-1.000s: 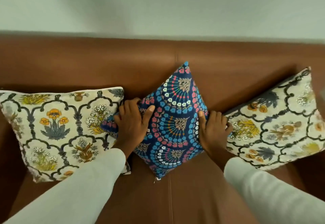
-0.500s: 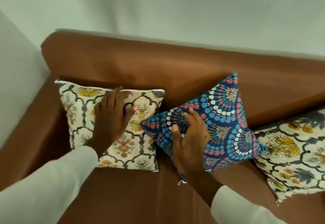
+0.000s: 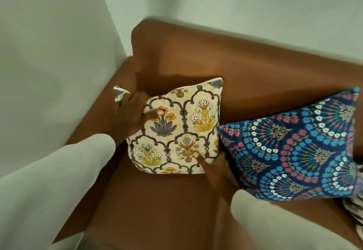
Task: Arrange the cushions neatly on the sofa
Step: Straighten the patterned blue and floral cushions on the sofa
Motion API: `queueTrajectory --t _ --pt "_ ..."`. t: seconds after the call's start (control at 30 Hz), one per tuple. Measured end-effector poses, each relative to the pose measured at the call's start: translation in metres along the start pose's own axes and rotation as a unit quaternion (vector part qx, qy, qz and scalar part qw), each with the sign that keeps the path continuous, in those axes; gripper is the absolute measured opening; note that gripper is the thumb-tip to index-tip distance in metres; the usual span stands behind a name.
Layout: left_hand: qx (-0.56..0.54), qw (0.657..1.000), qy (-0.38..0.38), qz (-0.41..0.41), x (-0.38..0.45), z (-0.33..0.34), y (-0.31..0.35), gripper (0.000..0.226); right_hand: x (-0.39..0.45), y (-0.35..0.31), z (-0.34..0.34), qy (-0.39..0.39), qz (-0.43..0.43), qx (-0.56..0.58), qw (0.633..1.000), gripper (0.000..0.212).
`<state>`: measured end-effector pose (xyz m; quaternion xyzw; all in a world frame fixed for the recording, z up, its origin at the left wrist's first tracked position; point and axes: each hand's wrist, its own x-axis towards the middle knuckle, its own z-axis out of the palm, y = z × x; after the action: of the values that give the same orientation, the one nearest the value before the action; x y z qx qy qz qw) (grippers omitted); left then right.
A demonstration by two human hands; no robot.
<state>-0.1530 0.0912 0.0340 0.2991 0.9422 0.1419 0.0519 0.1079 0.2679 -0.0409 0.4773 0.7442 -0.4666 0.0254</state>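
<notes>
Now both hands are on the cream cushion (image 3: 176,130), which sits at the left end of the sofa (image 3: 255,73), leaning on the backrest by the corner. The left hand (image 3: 133,112) is clamped on its upper left edge, thumb across the front and fingers curled behind, folding that corner forward. The right hand (image 3: 214,168) pinches the lower right corner, tucked between this cushion and the blue cushion (image 3: 298,151) just beside it. Holding opposite corners looks meant to square it up against the back. The blue one stands on a point, diamond-wise, touching the cream one's right edge.
</notes>
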Motion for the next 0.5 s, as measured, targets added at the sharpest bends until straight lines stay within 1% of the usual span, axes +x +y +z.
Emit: queueTrajectory --t 0.07,0.1,0.13,0.17,0.23,0.3,0.33,0.37,0.43,0.47,0.5 --pt "-0.055 0.998 0.026 -0.013 -0.006 -0.003 -0.017 0.089 0.001 -0.008 -0.001 -0.029 -0.033 -0.042 0.998 0.120" --pt "-0.081 0.995 0.061 -0.009 -0.011 -0.004 -0.025 0.092 -0.002 -0.014 0.001 -0.029 -0.056 -0.047 0.997 0.120" --pt "-0.103 0.989 0.104 -0.010 -0.015 -0.007 -0.028 0.087 -0.007 -0.022 0.002 -0.020 -0.079 -0.048 0.996 0.119" --pt "-0.127 0.981 0.147 -0.023 -0.018 -0.008 -0.033 0.077 -0.011 -0.028 0.003 -0.003 -0.098 -0.045 0.994 0.117" --pt "-0.175 0.962 0.202 -0.058 -0.019 -0.010 -0.037 0.061 -0.013 -0.042 -0.003 0.038 -0.117 -0.028 0.992 0.109" --pt "-0.191 0.957 0.204 -0.084 -0.011 -0.005 -0.036 0.064 -0.002 -0.053 -0.015 0.110 -0.145 -0.039 0.982 0.095" --pt "-0.193 0.958 0.189 -0.090 -0.006 0.001 -0.035 0.067 0.005 -0.058 -0.022 0.149 -0.164 -0.070 0.973 0.086" --pt "-0.180 0.965 0.165 -0.099 -0.002 0.008 -0.035 0.071 0.014 -0.059 -0.028 0.172 -0.183 -0.107 0.962 0.080" --pt "-0.123 0.977 0.104 -0.142 0.001 0.029 -0.031 0.085 0.027 -0.056 -0.034 0.160 -0.194 -0.181 0.951 0.075" --pt "-0.095 0.978 0.097 -0.159 -0.002 0.039 -0.030 0.085 0.031 -0.053 -0.033 0.148 -0.191 -0.214 0.946 0.075" --pt "-0.084 0.976 0.116 -0.163 -0.006 0.048 -0.029 0.080 0.033 -0.049 -0.030 0.141 -0.188 -0.232 0.944 0.076"
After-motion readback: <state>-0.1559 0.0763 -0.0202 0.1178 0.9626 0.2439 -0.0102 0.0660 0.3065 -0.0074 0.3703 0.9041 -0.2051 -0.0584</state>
